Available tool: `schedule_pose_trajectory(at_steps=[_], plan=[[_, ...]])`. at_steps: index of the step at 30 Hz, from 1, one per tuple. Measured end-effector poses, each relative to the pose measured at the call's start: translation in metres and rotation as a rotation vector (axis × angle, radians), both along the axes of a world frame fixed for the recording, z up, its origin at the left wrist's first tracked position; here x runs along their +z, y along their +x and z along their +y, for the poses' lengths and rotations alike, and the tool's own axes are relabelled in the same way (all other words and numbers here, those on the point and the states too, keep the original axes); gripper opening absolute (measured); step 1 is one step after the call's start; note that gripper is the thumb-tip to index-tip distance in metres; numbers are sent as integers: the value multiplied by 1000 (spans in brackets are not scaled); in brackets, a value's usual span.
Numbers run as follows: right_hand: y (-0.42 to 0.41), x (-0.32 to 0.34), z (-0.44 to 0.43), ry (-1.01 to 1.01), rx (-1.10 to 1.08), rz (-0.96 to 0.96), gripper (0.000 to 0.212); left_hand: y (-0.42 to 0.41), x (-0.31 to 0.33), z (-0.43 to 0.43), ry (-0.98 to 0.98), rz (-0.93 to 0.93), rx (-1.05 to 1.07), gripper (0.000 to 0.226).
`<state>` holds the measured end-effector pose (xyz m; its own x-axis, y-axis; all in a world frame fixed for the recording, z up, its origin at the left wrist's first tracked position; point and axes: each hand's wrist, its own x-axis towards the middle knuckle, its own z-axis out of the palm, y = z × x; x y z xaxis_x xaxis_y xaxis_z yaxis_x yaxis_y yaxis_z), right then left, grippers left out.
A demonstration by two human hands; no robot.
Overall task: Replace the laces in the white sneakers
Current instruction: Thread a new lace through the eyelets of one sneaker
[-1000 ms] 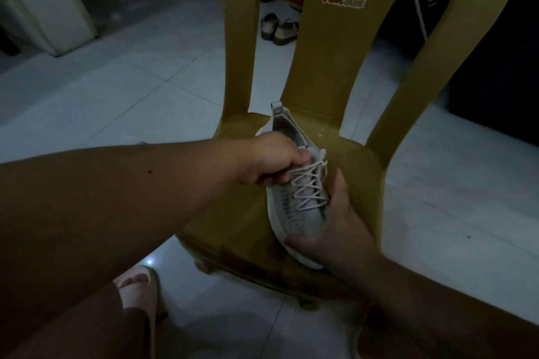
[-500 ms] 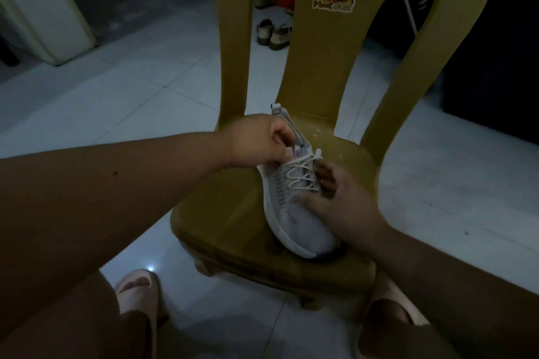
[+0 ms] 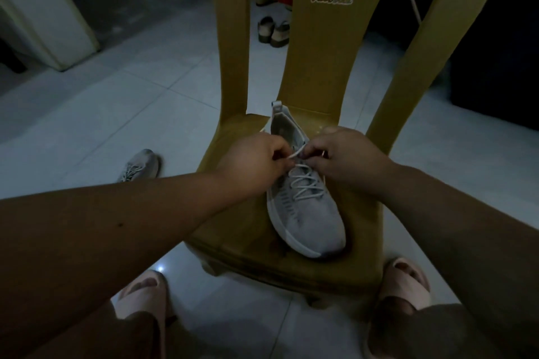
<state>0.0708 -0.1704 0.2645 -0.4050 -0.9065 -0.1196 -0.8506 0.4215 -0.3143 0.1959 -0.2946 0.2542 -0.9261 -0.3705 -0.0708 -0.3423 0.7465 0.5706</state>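
The white sneaker (image 3: 306,213) lies on the seat of the yellow chair (image 3: 320,61), toe toward the person. The left hand (image 3: 256,160) and right hand (image 3: 342,154) both pinch the lace (image 3: 306,183) at the top eyelets — a second sneaker (image 3: 140,166) lies on the floor (image 3: 116,125).

The right hand (image 3: 345,159) has moved up the sneaker (image 3: 309,221), pinching the lace (image 3: 304,183).

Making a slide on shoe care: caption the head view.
Left hand and right hand pinch the white lace atop a white knit sneaker lying on a yellow plastic chair.
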Motion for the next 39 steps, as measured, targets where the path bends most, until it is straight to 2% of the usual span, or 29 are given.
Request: schedule_pose_trajectory(at_steps=[2,5,6,8,10,16,20,23,26,28,30,32,33,36,39], plan=[[-1,-2,-1,-81,-82,-70,10,-1,1,-1,134,2,66,13],[-5,-6,0,-22,-203,-196,34,0,4,-2,315,41,141,22],[-6,-6,0,25,-213,-203,37,1,5,-2,375,49,173,23],[-7,-7,1,77,-207,-174,27,1,6,-2,526,64,251,25],[-8,-5,3,46,-213,-176,21,-1,8,-2,715,103,327,26],[-8,7,14,-71,-394,-529,17,0,11,-16,1214,350,543,24],[-6,14,19,-69,-416,-605,19,0,16,-24,1401,443,631,15],[-9,22,20,-112,-432,-648,20,-1,22,-39,1368,490,635,15],[-12,26,21,-148,-387,-495,9,0,28,-57,1230,503,619,21],[-10,27,21,-172,-307,-419,4,2,32,-62,923,406,545,42],[-6,28,19,-108,-211,-405,9,5,33,-55,532,255,373,57],[0,25,15,23,-135,-356,10,6,30,-41,221,108,122,40],[3,22,13,80,-107,-298,8,7,27,-34,155,26,23,25],[9,13,7,128,-66,-126,9,9,13,-19,113,-130,-125,12],[10,9,8,83,-69,-117,12,11,2,-12,88,-172,-201,11]])
